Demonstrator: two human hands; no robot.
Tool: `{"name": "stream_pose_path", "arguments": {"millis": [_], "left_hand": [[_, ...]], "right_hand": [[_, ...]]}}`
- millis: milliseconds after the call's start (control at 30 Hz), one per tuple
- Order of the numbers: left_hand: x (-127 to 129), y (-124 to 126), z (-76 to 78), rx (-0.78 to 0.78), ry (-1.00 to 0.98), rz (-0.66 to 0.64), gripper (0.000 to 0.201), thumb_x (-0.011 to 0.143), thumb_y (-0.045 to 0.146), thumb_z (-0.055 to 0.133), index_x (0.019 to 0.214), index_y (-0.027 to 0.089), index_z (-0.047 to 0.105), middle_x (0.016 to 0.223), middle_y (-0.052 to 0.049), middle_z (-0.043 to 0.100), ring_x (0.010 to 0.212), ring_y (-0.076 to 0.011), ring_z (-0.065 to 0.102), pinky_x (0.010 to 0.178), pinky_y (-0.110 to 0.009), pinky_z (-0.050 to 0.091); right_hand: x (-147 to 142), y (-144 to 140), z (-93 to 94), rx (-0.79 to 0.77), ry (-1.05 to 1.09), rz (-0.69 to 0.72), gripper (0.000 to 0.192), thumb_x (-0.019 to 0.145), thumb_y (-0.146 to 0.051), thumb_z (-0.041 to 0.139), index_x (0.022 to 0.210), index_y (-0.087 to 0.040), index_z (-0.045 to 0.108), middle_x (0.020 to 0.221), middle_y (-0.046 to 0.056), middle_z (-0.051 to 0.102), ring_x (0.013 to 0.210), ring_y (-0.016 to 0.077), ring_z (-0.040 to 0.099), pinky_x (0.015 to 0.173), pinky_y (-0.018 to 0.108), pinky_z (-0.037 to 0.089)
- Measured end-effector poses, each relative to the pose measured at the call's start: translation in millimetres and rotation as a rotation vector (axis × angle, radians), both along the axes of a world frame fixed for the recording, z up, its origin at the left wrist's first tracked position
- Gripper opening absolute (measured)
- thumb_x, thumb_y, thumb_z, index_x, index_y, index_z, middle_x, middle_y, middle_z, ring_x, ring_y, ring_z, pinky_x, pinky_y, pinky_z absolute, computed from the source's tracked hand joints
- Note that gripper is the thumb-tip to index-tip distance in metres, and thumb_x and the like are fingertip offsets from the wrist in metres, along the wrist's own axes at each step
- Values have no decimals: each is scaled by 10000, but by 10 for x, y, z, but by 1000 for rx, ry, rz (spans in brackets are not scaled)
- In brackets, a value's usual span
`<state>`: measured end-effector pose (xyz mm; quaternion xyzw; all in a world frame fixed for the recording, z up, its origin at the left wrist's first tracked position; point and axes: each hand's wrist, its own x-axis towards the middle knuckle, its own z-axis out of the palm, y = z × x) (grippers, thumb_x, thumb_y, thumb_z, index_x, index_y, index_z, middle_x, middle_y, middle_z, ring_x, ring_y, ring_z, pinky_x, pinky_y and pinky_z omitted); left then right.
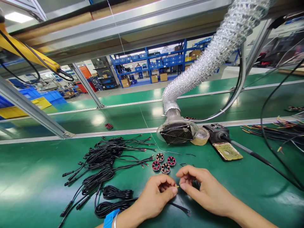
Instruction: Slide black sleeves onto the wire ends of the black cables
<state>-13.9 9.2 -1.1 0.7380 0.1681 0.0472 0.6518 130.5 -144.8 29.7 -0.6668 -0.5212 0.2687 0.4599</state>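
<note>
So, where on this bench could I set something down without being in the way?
The widest bare patch of green bench is left of the black cables. Another lies between the right forearm and the soldering iron. It's crowded around the left hand: cables to its left, four round parts just beyond.

Cable bundles point(104, 158) at left, coil rings point(162, 168) at centre, soldering stand point(216, 133) at right, all on the table point(35, 177).
In front of the four clustered coil rings, at lower centre, the left hand point(159, 193) and right hand point(205, 188) face each other, a wire end point(177, 186) between them; behind the coil rings, a fan point(177, 135) hangs under a duct point(197, 66). Loose wires point(280, 129) lie near the right edge; shelves point(149, 60) stand farther back, at upper centre.
</note>
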Motion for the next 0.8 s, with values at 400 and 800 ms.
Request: {"name": "stream_pose_path", "arguments": {"millis": [400, 800], "left_hand": [[32, -43, -90, -150, 19, 77, 453, 539, 418, 895, 745, 141, 602, 658, 13, 579, 603, -101, 475, 601, -227, 380], [33, -66, -63, -123, 84, 144, 471, 524, 490, 878, 755, 137, 667, 655, 3, 598, 604, -104, 491, 592, -232, 385]], "right_hand": [[-9, 22, -213, -113, -226, 107, 137, 889, -222, 530, 1004, -263, 593, 903, -5, 669, 802, 168, 639, 734, 262, 511], [305, -120, -290, -266, -622, 192, 124, 746, -132, 598, 705, -248, 596, 841, 38, 593, 823, 235, 564, 712, 344, 451]]}}
